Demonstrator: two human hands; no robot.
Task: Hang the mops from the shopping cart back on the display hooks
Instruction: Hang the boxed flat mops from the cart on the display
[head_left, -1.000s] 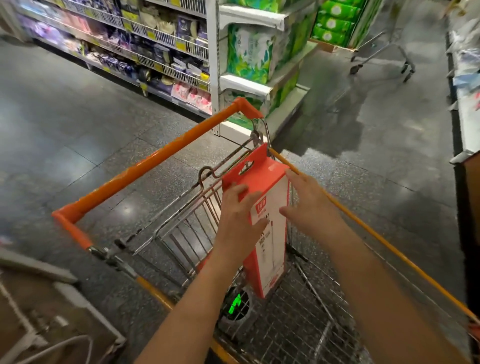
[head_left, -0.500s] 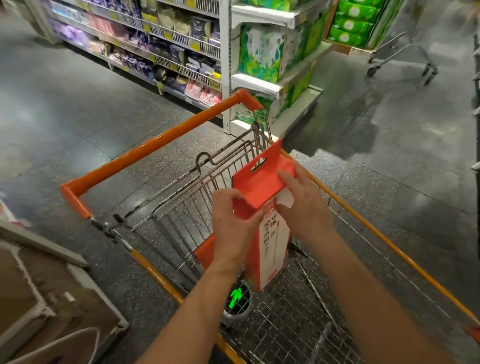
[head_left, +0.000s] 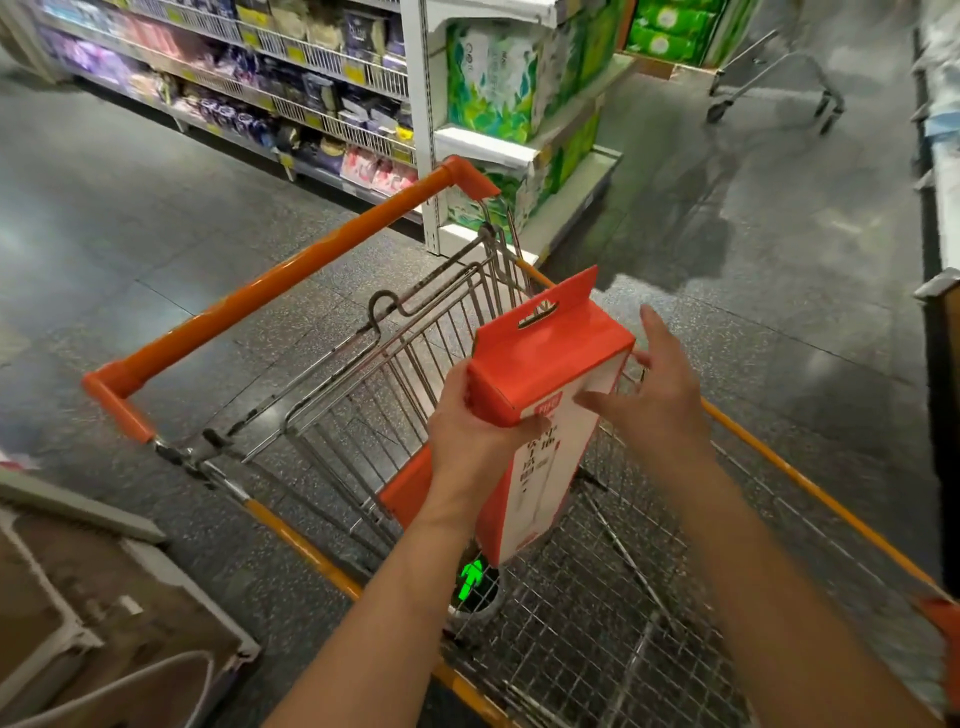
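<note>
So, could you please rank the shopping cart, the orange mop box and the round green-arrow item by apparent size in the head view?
1. shopping cart: largest.
2. orange mop box: held nearer the camera, so it looks bigger.
3. round green-arrow item: smallest, partly hidden by the box.

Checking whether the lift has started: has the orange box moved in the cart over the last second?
Yes. The orange box has tipped its top away from the cart handle, toward the camera.

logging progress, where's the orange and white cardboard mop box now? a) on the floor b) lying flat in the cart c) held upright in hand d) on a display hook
c: the left hand grips the orange and white cardboard mop box upright over the wire cart.
</note>
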